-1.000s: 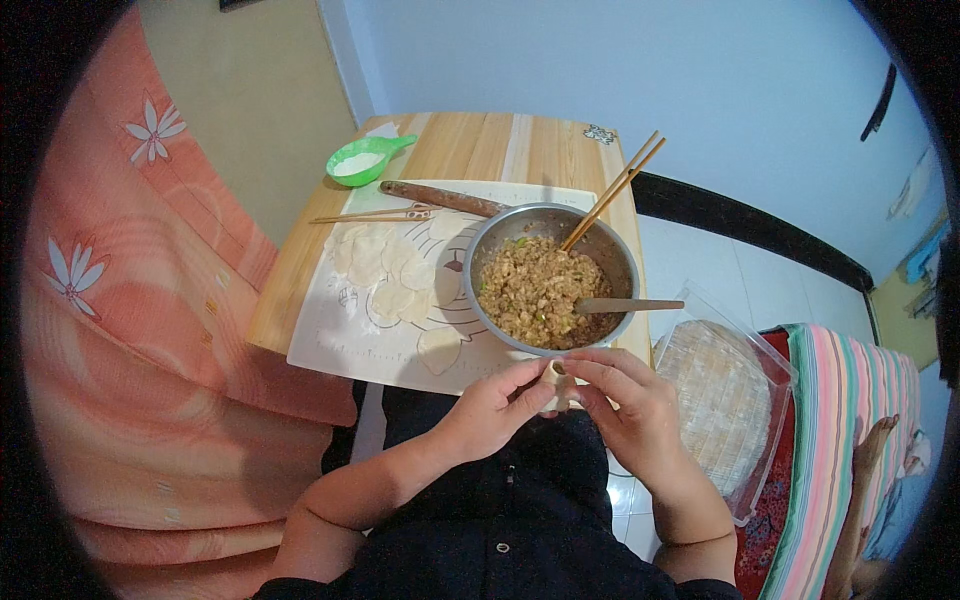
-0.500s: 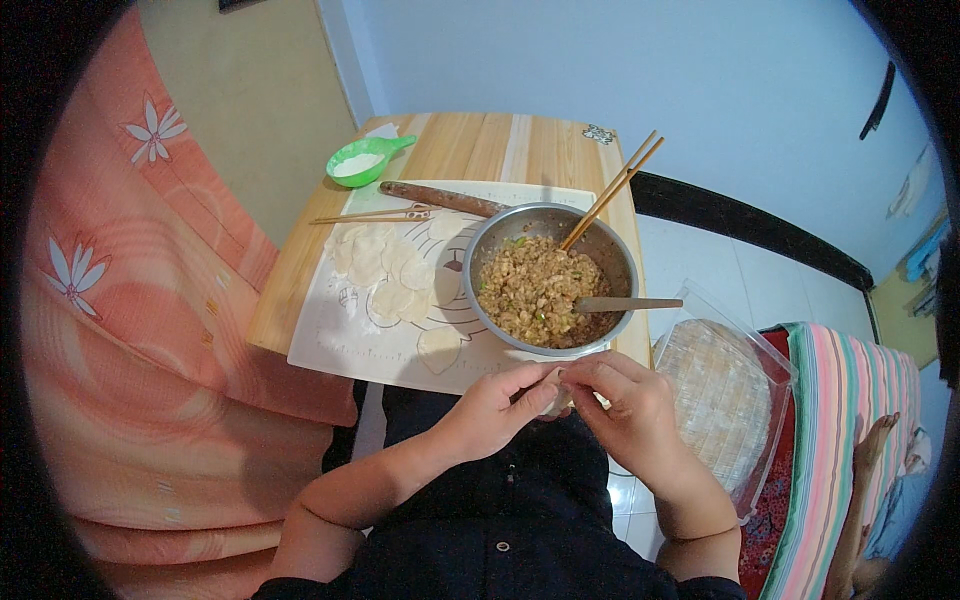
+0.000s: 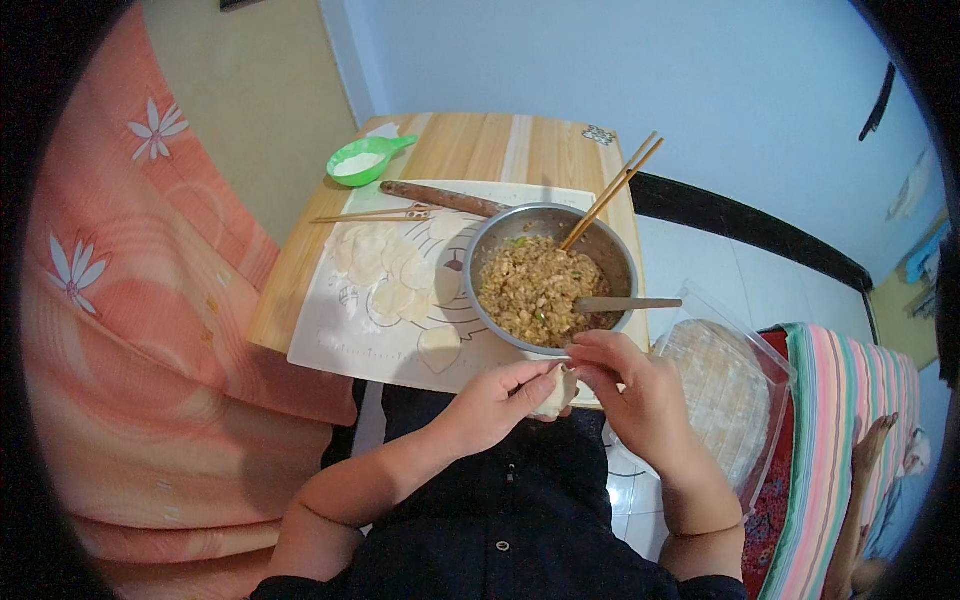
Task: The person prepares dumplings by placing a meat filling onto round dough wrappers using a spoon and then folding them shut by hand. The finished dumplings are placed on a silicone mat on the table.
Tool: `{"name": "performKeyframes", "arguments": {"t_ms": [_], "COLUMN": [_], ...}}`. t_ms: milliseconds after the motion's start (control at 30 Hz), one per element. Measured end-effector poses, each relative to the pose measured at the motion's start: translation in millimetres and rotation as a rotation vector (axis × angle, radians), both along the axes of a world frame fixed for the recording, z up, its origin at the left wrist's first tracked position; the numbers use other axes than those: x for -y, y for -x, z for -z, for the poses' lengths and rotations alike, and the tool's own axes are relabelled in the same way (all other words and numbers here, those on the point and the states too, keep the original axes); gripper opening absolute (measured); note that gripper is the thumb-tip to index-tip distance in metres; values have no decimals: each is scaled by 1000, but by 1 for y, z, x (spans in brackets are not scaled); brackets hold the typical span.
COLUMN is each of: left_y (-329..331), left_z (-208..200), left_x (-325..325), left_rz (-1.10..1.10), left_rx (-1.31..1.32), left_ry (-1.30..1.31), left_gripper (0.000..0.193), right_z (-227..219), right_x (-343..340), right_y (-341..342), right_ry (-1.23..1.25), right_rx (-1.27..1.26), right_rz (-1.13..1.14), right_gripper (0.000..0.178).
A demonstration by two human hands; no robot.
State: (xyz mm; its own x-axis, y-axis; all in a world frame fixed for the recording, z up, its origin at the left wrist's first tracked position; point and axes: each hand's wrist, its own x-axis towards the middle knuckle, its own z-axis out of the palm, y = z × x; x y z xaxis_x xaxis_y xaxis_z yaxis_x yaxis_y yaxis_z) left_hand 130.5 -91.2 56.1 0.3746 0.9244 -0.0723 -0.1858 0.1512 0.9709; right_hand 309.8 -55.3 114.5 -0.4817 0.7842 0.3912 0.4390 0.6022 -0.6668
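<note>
Just past the table's near edge, a pale dough dumpling (image 3: 556,394) sits in my left hand (image 3: 492,408), whose thumb lies along its side. My right hand (image 3: 640,392) pinches the dumpling's upper right edge with bent fingers. Beyond my hands stands a metal bowl (image 3: 617,236) of minced filling (image 3: 530,285). Two chopsticks (image 3: 612,188) and a flat spreader (image 3: 645,303) are stuck in the filling. Several round dough wrappers (image 3: 372,255) overlap on the mat (image 3: 335,335) left of the bowl, and one wrapper (image 3: 439,349) lies nearer to me.
Behind the bowl lies a wooden rolling pin (image 3: 435,196), beside more chopsticks (image 3: 360,217). A green scoop (image 3: 352,179) of white powder stands at the table's far left. Right of the table is a clear tray (image 3: 752,483) with a round woven mat (image 3: 715,400). Another person's leg (image 3: 872,465) shows at far right.
My right hand has shifted slightly up and right, its fingers lifting along the dumpling's edge. More of the dumpling shows between my hands. The left hand stays almost in place.
</note>
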Motion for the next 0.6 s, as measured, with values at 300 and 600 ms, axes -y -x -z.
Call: {"name": "performKeyframes", "arguments": {"t_ms": [300, 600], "left_y": [4, 13], "left_z": [-2, 0], "left_x": [-9, -23], "left_rz": [40, -110], "left_rx": [-16, 638], "left_ry": [3, 417], "left_gripper": [33, 31], "right_z": [-20, -4], "right_x": [-16, -46], "right_y": [14, 10], "right_ry": [-132, 229], "right_rx": [299, -21], "right_rz": [-133, 66], "right_gripper": [24, 20]}}
